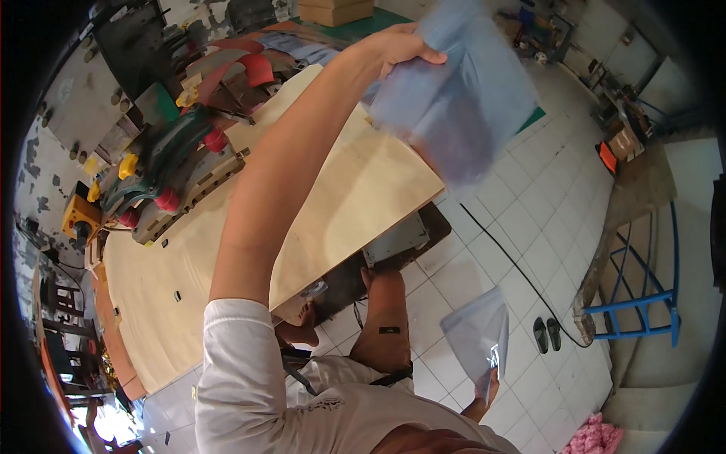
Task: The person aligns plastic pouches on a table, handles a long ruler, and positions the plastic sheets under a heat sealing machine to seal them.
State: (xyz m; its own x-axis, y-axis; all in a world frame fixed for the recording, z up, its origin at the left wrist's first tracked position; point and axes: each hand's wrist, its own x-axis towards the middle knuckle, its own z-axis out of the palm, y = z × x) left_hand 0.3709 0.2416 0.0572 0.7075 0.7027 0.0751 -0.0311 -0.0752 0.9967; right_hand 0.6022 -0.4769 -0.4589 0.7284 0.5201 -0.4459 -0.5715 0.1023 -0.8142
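Observation:
My left hand (404, 49) is stretched far out over the table's far right corner. Its fingers are closed on the edge of a bluish see-through plastic bag (484, 83), smeared by motion. A darker patch shows in that bag's lower part; whether it lies inside or behind, I cannot tell. Low on the right, beside my body, my right hand (488, 390) grips the bottom end of a clear, flat plastic bag (478, 333), which fans upward above the tiled floor. The fingers of this hand are partly hidden by the plastic.
A pale wooden tabletop (363, 204) spans the middle. A dark green machine (162, 166) with red and yellow knobs stands along its left side. Cardboard boxes (336, 11) sit at the back. On the right are a black cable (510, 261), slippers (547, 334) and a blue metal frame (643, 303).

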